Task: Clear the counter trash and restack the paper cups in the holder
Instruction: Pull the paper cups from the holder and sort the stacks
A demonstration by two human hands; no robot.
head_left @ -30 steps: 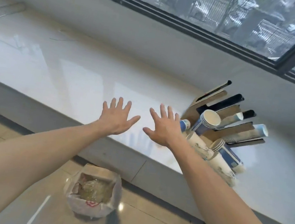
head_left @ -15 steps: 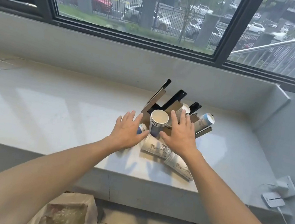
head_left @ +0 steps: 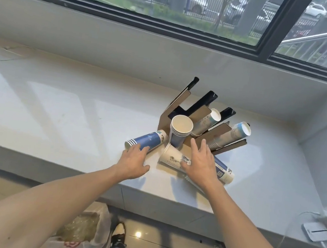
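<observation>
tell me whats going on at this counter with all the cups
A person is reaching with both bare hands into a jumble of paper cups on a pale counter under a window. The left hand is open, fingertips at a blue cup stack lying on its side. The right hand is spread open over a white cup stack, also lying down. Behind them the cardboard cup holder has some cups in its slots. Neither hand grips anything yet.
</observation>
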